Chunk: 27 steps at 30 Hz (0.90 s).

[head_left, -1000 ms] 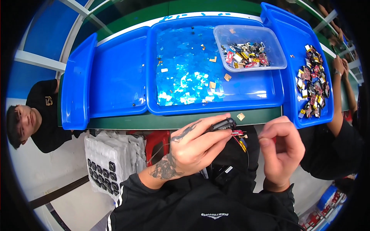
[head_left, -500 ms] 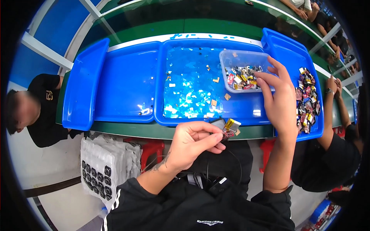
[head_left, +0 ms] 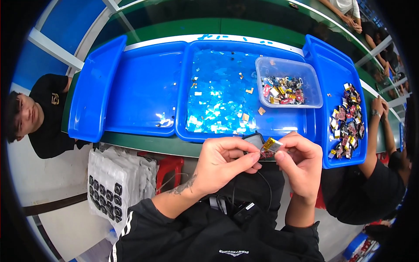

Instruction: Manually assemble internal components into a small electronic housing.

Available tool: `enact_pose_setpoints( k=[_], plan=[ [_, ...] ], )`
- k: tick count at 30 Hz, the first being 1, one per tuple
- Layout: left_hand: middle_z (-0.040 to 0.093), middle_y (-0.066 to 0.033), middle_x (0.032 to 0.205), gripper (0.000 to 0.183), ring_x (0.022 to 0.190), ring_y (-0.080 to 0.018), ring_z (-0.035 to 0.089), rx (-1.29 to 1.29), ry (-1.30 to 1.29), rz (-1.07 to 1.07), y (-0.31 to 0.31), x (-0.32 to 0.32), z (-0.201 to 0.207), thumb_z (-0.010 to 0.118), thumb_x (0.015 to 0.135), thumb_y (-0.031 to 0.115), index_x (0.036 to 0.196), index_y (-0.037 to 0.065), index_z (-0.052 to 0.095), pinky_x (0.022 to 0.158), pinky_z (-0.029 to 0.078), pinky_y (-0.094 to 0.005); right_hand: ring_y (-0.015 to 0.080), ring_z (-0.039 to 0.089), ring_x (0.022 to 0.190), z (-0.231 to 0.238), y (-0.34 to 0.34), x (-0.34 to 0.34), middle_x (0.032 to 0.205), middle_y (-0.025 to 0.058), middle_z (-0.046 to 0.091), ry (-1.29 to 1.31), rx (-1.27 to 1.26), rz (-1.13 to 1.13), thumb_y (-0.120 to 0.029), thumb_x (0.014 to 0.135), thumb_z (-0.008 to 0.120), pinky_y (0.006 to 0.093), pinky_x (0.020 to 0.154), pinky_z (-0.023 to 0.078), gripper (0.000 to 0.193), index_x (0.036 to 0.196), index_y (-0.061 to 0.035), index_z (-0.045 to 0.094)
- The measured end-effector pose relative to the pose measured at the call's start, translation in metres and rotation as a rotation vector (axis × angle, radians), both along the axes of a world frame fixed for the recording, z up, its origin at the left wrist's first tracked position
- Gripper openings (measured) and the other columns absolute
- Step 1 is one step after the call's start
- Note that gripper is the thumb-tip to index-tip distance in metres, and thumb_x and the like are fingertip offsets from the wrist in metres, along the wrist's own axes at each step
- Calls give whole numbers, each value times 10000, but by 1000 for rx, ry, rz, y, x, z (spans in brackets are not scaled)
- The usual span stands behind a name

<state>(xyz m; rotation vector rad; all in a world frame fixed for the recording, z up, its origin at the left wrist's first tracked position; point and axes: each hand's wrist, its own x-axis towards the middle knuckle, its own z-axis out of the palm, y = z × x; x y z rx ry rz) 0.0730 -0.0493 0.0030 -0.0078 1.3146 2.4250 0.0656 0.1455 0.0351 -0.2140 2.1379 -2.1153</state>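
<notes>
In front of my body, my left hand [head_left: 227, 161] pinches a small red circuit board [head_left: 267, 155] between thumb and fingertips. A little pouch battery [head_left: 272, 144], silver with yellow tape, is beside the board. My right hand [head_left: 301, 165] has its thumb and index finger closed on the battery's right end. A dark piece with a grey square face [head_left: 253, 140] shows just behind my left fingertips; whether it is joined to the board I cannot tell. Beyond my hands, a clear plastic box [head_left: 293, 66] contains loose batteries and small electronic parts.
The box sits in a blue tray [head_left: 180, 109] strewn with blue film scraps. At right, another blue tray [head_left: 338, 70] holds a heap of boards with batteries. More blue trays stand left. Co-workers sit at both sides; stacked white trays [head_left: 102, 187] stand below the table edge.
My right hand has come down from the clear box to my left hand and now grips the battery. My left hand keeps its pinch. The view has shifted slightly.
</notes>
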Motion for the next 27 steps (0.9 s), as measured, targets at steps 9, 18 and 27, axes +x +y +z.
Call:
enact_pose_setpoints(
  k=[9, 18, 27],
  plan=[
    [671, -163, 893, 131, 766, -250, 704, 122, -144, -41, 6, -2, -4, 617, 886, 20, 977, -71, 638, 658, 616, -324, 85, 587, 758, -8, 4, 4, 881, 93, 601, -27, -109, 28, 76, 816, 665, 190, 614, 493, 101, 912, 85, 633],
    [667, -111, 914, 146, 806, -203, 695, 251, -149, -102, 14, 3, -7, 637, 891, 54, 989, -54, 645, 688, 594, -297, 110, 575, 735, -10, 6, 1, 853, 101, 601, -68, -314, 31, 39, 814, 661, 206, 603, 476, 67, 871, 63, 634],
    [635, -120, 897, 126, 832, -216, 691, -127, 148, 33, 13, 4, -2, 633, 872, -25, 967, -108, 639, 725, 598, -307, 128, 571, 740, 6, -4, -9, 806, 78, 625, 235, 287, -22, 8, 815, 643, 253, 621, 448, 87, 898, 26, 663]
  ],
)
